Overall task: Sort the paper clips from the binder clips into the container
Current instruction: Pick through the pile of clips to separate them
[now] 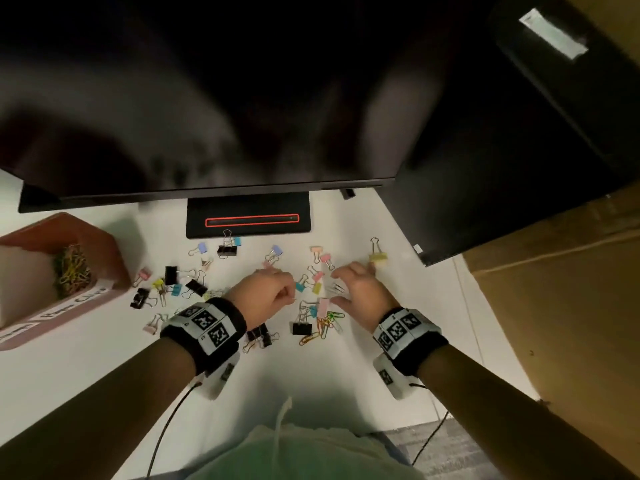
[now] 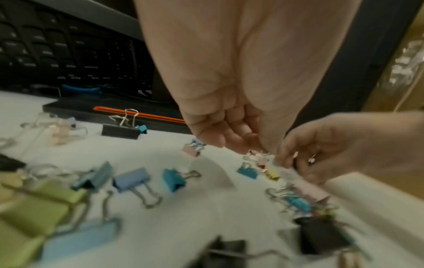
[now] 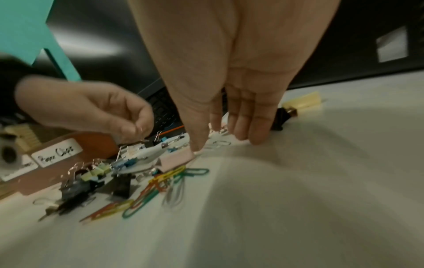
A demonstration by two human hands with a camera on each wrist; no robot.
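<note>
Coloured binder clips point(image 1: 194, 287) lie scattered over the white desk point(image 1: 398, 282). A small heap of coloured paper clips point(image 1: 325, 323) point(image 3: 160, 181) sits between my wrists. The brown container point(image 1: 104, 244), at the far left, holds a tangle of paper clips point(image 1: 72, 268) and carries a "Paper Clips" label point(image 3: 56, 152). My left hand point(image 1: 289, 296) point(image 3: 140, 128) hovers above the pile, thumb and fingertips pinched on what looks like a thin paper clip, barely visible. My right hand point(image 1: 334, 285) point(image 3: 220, 143) reaches down with straight fingers, tips touching pale paper clips point(image 3: 218, 144) on the desk beside a pink binder clip point(image 3: 176, 159).
A dark monitor point(image 1: 207, 98) overhangs the desk, its black stand base point(image 1: 247, 220) just behind the clips. A black tower point(image 1: 519, 168) and a cardboard box point(image 1: 571, 289) close the right side. A keyboard point(image 2: 57, 50) lies behind. Bare desk shows near my body.
</note>
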